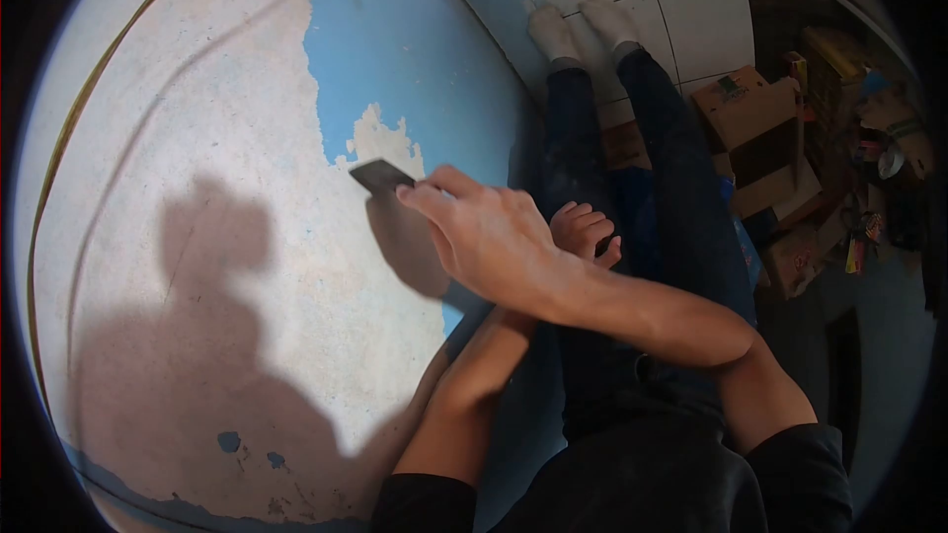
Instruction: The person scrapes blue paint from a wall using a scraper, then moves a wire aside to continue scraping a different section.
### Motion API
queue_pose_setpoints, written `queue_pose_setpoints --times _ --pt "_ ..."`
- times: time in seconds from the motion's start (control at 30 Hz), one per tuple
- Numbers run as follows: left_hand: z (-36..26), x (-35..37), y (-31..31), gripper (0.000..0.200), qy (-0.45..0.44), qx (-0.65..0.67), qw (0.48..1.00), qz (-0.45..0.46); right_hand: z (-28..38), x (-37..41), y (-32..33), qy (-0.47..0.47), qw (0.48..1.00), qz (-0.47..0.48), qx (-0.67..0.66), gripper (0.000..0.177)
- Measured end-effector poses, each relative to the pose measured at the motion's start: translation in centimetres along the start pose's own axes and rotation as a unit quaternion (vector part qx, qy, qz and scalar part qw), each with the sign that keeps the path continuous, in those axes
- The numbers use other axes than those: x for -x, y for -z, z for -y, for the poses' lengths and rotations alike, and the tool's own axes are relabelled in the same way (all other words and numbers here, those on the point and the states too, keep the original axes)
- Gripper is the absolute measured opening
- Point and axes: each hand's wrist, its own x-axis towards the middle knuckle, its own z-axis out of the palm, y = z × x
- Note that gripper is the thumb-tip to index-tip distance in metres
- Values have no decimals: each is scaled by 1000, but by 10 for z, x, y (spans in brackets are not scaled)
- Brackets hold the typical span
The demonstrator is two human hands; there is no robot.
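My right hand [489,232] is closed round a scraper [382,177], its flat dark blade pointing left at the wall. The blade overlaps the ragged border between blue paint [385,49] and the pale bare patch [227,128]. Its handle is mostly hidden inside my fingers. Beneath my right forearm, which crosses over the left one, my left hand [583,229] is held near my legs with its fingers curled in. Nothing shows in it.
A yellowish cable [71,118] curves along the far left. My feet [583,30] stand on white floor tiles [691,15]. Open cardboard boxes [755,138] and assorted clutter are piled to the right. My shadow [212,336] falls across the wall.
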Motion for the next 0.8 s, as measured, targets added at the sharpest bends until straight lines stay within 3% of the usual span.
queue_pose_setpoints --times 0.13,0.33,0.43,0.57,0.67,0.8 --pt "7 0 -10 25 -19 1 999 -40 -6 -29 4 -13 1000 -3 11 29" --pt "3 1 -3 21 -12 -17 1000 4 5 6 -1 13 999 -25 -19 27" --pt "12 0 -16 26 -56 18 994 -98 -6 -30 -2 13 999 -36 15 27" --pt "5 -1 -6 26 -43 11 998 -49 3 -15 5 8 1000 -5 -15 25" --pt "3 -1 -3 26 -30 9 999 -41 8 6 -3 23 999 -41 -24 25" --pt "10 2 -6 25 -30 -15 999 -20 -2 -35 -1 22 999 -45 10 26"
